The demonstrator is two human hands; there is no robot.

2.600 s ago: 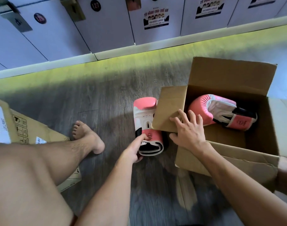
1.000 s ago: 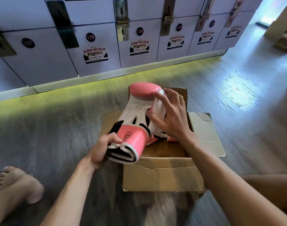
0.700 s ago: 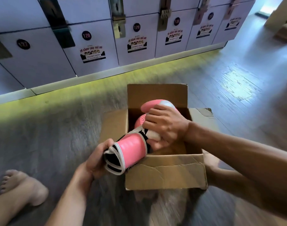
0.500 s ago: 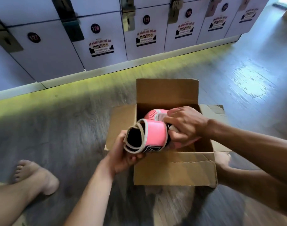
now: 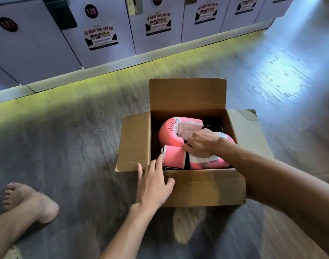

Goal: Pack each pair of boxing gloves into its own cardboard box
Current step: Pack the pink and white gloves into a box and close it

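An open cardboard box [image 5: 203, 187] stands on the floor with its flaps spread. Two pink and white boxing gloves lie inside it. The far glove [image 5: 171, 131] has its rounded end to the left. The near glove [image 5: 174, 157] lies along the front wall with its pink cuff to the left. My right hand [image 5: 202, 142] reaches into the box and presses down on the near glove, fingers bent over its white palm. My left hand [image 5: 153, 181] rests with fingers spread on the box's front left corner, fingertips beside the cuff.
A row of numbered white lockers [image 5: 102, 34] runs along the back, above a lit yellow-green strip of floor. My bare left foot [image 5: 27, 202] lies on the wood floor at the lower left. My right forearm crosses the box's right front corner.
The second glove went from the floor up over the box and down into it beside the first. My left hand let go of its cuff and moved to the box corner.
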